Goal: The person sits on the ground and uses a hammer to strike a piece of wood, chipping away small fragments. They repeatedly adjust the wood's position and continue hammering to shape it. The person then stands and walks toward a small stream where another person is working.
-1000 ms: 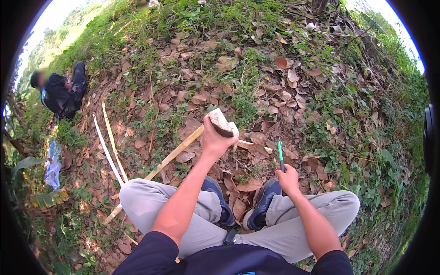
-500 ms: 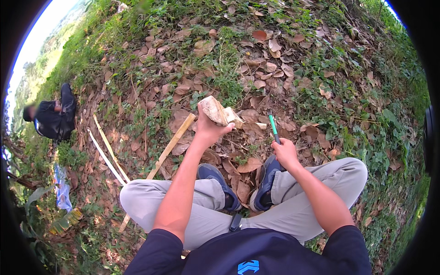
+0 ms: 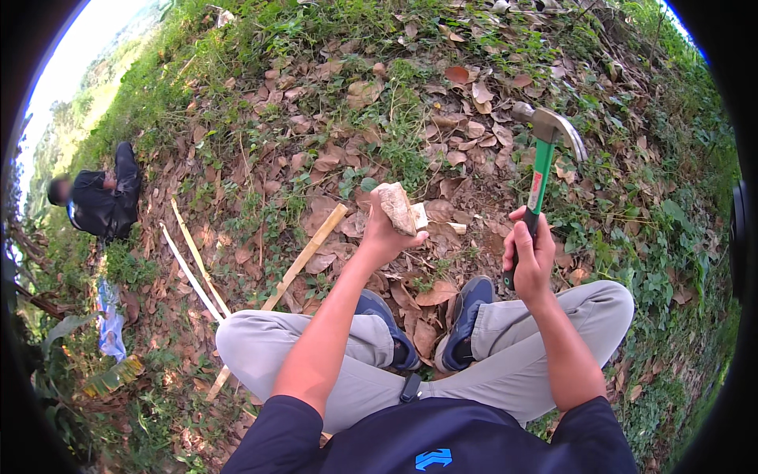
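Note:
My left hand (image 3: pixel 382 239) is closed round a rough block of pale wood (image 3: pixel 398 207) between my feet and the leaf litter ahead. Against the block's right side shows a lighter piece of wood (image 3: pixel 418 215); whether the two are joined I cannot tell. A small wood end (image 3: pixel 458 228) pokes out farther right, over the leaves. My right hand (image 3: pixel 530 259) grips the black lower handle of a claw hammer (image 3: pixel 541 174), green along its shaft. Its steel head is tipped up and away from the block, claw to the right.
Long split wood strips (image 3: pixel 308 254) lie to the left, one partly behind my left knee. A seated person (image 3: pixel 106 197) in dark clothes is at the far left, near a blue-and-white plastic sheet (image 3: pixel 110 320). Dry leaves (image 3: pixel 437 293) and green plants cover the sloping ground.
The hammer, earlier seen nearly end-on with its head low, is now raised with the head in view. My right hand has moved right. My left hand has shifted slightly right with the block.

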`<state>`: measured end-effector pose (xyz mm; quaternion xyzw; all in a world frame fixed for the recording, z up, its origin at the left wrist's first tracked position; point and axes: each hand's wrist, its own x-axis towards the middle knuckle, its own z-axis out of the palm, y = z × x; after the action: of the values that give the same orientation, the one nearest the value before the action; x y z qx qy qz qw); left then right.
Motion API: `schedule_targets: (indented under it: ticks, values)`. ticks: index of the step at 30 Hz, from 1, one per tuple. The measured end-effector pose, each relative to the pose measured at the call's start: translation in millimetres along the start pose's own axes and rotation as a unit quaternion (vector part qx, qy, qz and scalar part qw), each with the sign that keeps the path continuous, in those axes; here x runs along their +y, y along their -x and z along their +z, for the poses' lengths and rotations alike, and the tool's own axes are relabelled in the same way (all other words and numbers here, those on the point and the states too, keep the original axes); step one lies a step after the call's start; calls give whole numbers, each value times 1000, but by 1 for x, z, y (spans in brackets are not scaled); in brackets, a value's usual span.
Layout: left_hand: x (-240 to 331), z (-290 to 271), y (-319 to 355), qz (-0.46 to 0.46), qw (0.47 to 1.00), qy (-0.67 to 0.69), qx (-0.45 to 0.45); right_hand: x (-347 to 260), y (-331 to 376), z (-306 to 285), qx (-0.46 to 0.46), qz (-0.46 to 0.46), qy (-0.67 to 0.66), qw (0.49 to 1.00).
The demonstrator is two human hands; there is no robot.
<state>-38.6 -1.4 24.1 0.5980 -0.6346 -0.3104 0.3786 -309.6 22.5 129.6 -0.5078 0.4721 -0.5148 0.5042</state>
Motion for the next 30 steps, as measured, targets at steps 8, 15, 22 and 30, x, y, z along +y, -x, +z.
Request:
schedule_targets:
  ticks: [8,15,22,30]
  values:
    - [8,6,-3,54,999,-7,1,23,15,-7,-174,30,327,928]
    - [13,0,-5,34,999,27,-4,20,21,0,-159,-146,263,940]
    - [4,-2,-4,1,998,69,-8,33,37,4,-179,17,106,978]
    - [-4,-7,-5,25,999,-35,6,37,31,12,-194,269,-134,934]
